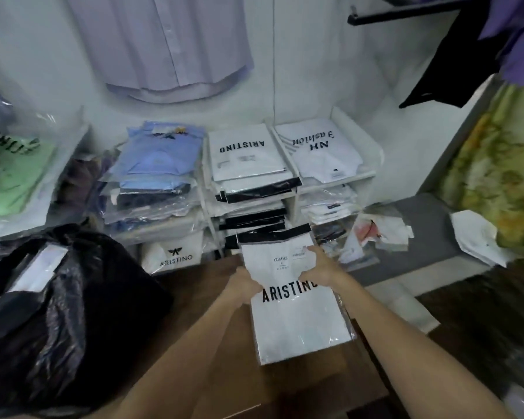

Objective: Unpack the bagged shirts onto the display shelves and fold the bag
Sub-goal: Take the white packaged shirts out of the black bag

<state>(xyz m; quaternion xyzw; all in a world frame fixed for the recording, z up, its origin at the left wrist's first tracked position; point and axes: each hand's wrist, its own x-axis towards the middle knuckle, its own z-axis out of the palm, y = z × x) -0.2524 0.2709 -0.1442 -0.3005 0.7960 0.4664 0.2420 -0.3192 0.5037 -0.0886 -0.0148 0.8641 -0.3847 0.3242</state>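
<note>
1. White packaged shirt in clear plastic sleeve, printed "ARISTINO", black flap at its far end [288, 297]: held flat over the brown wooden surface [206, 297], far end pointing at the lower middle compartment of the shelves. Judged to be mid-placement.
2. Left hand [245, 287]: clasped on the left edge of the packaged shirt, fingers beneath and hidden.
3. Right hand [319, 264]: spread across the top right of the packaged shirt, fingers wide, pressing and gripping its right edge.
4. White display shelf unit with compartments [291, 204]: far centre, against the wall. Already stocked: a light-blue shirt stack [155, 164] at left, white "ARISTINO" packs with black flaps [242, 155] in the middle, white "NH Fashion" packs [318, 152] at right. Lower compartments also partly filled.
5. Large black plastic bag [61, 313]: near left, bulging, at least one pale packet visible at its mouth. Judged still to hold stock, so not yet ready for folding.
6. Remaining work, as judged: seat the held pack, empty the bag, then fold it.
7. Loose white wrappers [478, 237]: right, on the grey ledge [421, 216].
</note>
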